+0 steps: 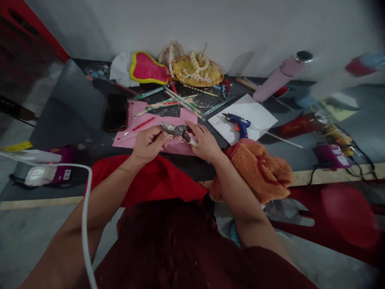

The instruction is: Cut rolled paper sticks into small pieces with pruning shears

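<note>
Pruning shears (pixel 180 130) are gripped by the handles in my right hand (pixel 207 143), their metal blades pointing left. At the blade tips my left hand (pixel 150 143) is closed in a pinch. Whatever lies between its thumb and forefinger is too small to make out. Both hands are over a pink sheet (pixel 138 110), with small pale pieces (pixel 170 137) lying below the shears. A red stick (pixel 143 124) rests on the sheet left of the blades. Beyond the hands, several patterned paper-wrapped sticks (pixel 183 100) lie crossed in a loose pile.
A blue glue gun (pixel 240 122) rests on a white board (pixel 264 114) at right, near an orange cloth (pixel 258 168). At left lies a black phone (pixel 116 112). Behind stand a yellow basket (pixel 216 74) and a pink bottle (pixel 279 78). A white cable (pixel 86 220) crosses my left arm.
</note>
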Motion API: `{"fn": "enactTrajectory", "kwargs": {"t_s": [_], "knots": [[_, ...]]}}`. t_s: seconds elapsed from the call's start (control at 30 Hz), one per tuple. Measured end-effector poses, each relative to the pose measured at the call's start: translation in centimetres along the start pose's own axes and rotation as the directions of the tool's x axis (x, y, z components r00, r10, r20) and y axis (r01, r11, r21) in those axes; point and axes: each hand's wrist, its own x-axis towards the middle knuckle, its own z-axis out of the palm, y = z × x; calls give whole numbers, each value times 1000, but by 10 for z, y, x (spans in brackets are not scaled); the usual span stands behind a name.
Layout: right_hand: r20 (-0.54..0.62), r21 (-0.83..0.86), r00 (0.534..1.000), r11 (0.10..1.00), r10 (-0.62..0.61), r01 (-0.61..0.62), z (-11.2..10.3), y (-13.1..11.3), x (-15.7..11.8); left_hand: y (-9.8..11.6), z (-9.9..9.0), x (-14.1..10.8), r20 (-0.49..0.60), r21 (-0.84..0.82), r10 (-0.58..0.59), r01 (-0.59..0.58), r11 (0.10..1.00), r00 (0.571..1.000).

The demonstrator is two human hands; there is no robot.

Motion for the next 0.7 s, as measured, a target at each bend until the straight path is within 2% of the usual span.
{"fn": "enactTrajectory", "kwargs": {"t_s": [0.2,0.43,0.7], "knots": [[-4,-31,1000,999,29,-29,0,-2,0,3,0,-1,-16,69,10,-8,998,1000],[-2,33,999,999,-33,33,-1,0,0,3,-2,-3,7,36,36,-36,999,999],[0,-24,1000,1000,-1,1,-1,-1,-1,3,0,-1,23,54,22,-23,998,999]]}}
